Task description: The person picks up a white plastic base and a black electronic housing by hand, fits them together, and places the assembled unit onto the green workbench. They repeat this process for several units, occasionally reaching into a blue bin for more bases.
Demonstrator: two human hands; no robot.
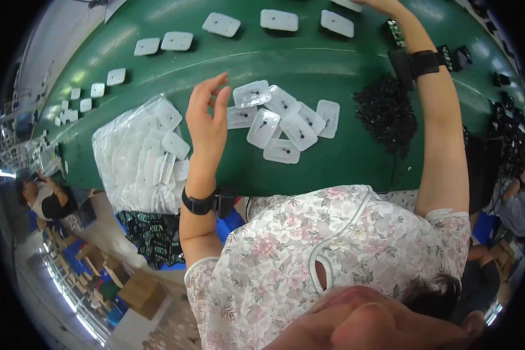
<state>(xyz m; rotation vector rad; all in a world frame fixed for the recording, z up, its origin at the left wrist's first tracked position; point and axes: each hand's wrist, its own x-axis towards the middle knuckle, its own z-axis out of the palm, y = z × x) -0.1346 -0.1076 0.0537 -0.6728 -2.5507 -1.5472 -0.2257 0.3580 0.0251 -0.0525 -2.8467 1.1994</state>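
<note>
My left hand (209, 119) is raised with fingers apart and holds nothing. It is beside a loose pile of white rectangular plastic covers (300, 131), several with a small black part in the middle. At the top edge my right hand (385, 4) reaches far out, at the end of a white plastic piece (348, 4). The picture's edge cuts off its fingers, so whether it grips the piece is unclear. Another white piece (337, 24) lies just nearer, in a spaced row along the far side of the green surface.
A clear plastic bag (134, 157) of white covers lies on the left. To the right is a heap of small black parts (385, 114). Green-and-black circuit boards (154, 236) are in a blue bin below the table's left edge. Other people are at both sides.
</note>
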